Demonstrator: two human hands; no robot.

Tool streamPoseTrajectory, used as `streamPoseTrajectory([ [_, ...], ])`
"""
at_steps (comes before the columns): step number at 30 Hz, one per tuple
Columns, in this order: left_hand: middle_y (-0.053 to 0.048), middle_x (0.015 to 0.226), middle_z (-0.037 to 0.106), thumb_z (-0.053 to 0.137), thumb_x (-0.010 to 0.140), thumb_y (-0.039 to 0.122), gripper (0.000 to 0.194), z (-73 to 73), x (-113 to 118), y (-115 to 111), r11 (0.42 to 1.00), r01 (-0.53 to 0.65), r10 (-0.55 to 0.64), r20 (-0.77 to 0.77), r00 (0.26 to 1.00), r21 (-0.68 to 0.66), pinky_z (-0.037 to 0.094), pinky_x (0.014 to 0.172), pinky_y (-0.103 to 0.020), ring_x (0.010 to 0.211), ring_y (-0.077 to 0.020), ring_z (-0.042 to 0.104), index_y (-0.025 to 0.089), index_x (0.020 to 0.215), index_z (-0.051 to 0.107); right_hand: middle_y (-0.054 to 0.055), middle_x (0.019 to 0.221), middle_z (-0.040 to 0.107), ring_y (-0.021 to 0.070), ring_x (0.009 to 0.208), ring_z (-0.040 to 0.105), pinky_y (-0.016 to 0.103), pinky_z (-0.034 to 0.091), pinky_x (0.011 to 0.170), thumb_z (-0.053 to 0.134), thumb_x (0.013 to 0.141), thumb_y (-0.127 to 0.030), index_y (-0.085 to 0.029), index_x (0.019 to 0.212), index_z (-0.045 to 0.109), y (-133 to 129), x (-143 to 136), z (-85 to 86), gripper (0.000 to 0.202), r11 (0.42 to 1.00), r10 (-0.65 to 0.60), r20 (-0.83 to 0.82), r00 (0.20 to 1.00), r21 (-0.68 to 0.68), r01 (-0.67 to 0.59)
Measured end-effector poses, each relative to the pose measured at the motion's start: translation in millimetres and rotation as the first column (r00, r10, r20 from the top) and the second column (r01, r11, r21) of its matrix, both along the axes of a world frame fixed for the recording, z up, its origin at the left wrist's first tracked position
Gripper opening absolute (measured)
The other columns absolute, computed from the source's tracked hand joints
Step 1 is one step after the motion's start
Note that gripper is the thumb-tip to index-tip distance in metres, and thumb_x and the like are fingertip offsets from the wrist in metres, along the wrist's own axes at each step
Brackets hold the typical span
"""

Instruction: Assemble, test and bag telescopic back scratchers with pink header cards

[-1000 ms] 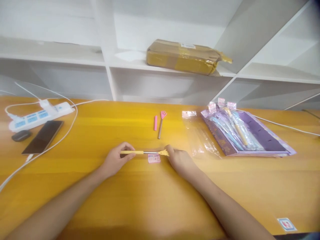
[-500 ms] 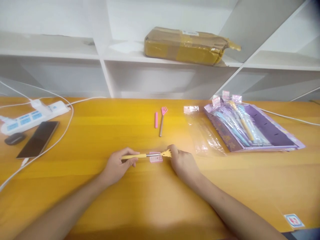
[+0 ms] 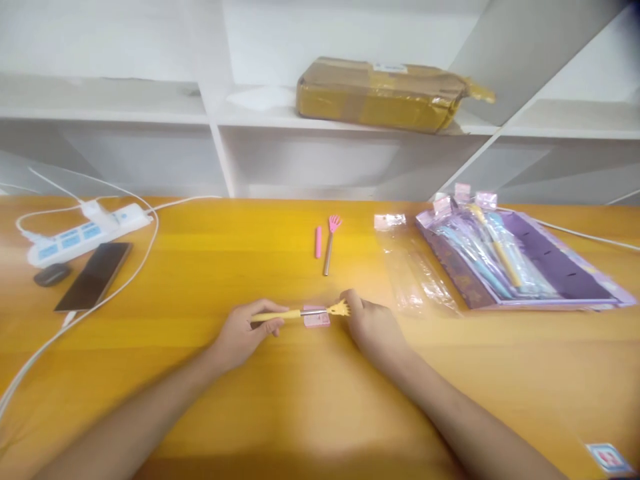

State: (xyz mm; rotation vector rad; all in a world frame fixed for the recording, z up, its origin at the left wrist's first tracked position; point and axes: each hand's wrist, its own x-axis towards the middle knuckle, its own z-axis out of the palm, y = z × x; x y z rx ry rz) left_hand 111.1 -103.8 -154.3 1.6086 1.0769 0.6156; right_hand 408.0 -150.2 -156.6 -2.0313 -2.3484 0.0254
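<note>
A yellow back scratcher (image 3: 280,315) with a metal shaft and a small claw-shaped head lies level between my hands. My left hand (image 3: 247,333) is closed round its yellow handle, thumb along the near side. At the other end, my right hand (image 3: 373,327) is closed with its fingertips at the yellow claw; its fingers are partly hidden. Just beneath the shaft is a pink label card (image 3: 317,320). Farther back on the table lie a pink-headed back scratcher (image 3: 331,243) with a bare metal shaft and, beside it, a separate pink handle sleeve (image 3: 318,242).
Right of centre lies a clear plastic bag (image 3: 407,267) beside a purple box (image 3: 595,293) holding several wrapped back scratchers. A power strip (image 3: 127,217), a phone (image 3: 95,277), a small black object (image 3: 52,275) and white cables occupy the left. A taped parcel (image 3: 380,97) rests on the shelf.
The whole view has shifted slightly, so things appear a little farther right. Both hands keep nearly the same hold on the yellow back scratcher.
</note>
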Motion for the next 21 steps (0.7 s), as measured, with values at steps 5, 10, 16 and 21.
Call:
streamPoseTrajectory([
  [5,-0.002,0.078,0.075,0.068,0.094,0.054,0.041,3.4,2.4,3.8,0.997,-0.058,0.060,0.036,0.998,-0.054,0.044,0.059,-0.025,0.062,-0.0150,0.061,0.020,0.117,0.073,0.011,0.107,0.076,0.0216,0.078,0.072,0.029,0.033,0.061,0.048,0.100,-0.018,-0.016,0.129,0.051,7.6,-2.9,31.0,0.029,0.999,-0.051,-0.054,0.997,0.006,0.051],
  [10,-0.003,0.077,0.075,0.070,0.092,0.058,0.045,27.4,-1.8,8.3,0.991,-0.132,0.131,0.106,0.986,0.004,0.040,0.052,-0.024,0.054,-0.0117,0.051,0.019,0.115,0.070,0.009,0.107,0.072,0.0175,0.071,0.068,0.030,0.029,0.056,0.041,0.102,-0.012,-0.018,0.122,0.054,10.2,-21.9,77.1,0.024,0.998,0.001,0.006,1.000,0.065,-0.002],
  [16,-0.002,0.076,0.074,0.062,0.097,0.055,0.040,109.4,-5.8,25.9,0.945,-0.026,0.039,-0.032,0.999,0.327,0.048,0.061,-0.025,0.066,-0.0155,0.061,0.021,0.115,0.074,0.008,0.087,0.064,0.0149,0.056,0.055,0.032,0.019,0.051,0.043,0.090,0.000,-0.017,0.102,0.056,7.5,-24.8,157.3,0.025,0.978,-0.004,0.147,0.989,0.206,-0.027],
  [21,0.001,0.083,0.077,0.062,0.098,0.055,0.034,181.7,-18.0,32.3,0.796,0.092,0.100,-0.281,0.954,0.598,0.042,0.058,-0.024,0.063,-0.0141,0.059,0.026,0.105,0.079,0.003,0.074,0.061,0.0127,0.047,0.046,0.032,0.016,0.051,0.044,0.101,-0.011,-0.017,0.101,0.058,-1.7,-16.7,185.5,0.015,0.957,0.017,0.058,0.998,0.287,-0.033],
])
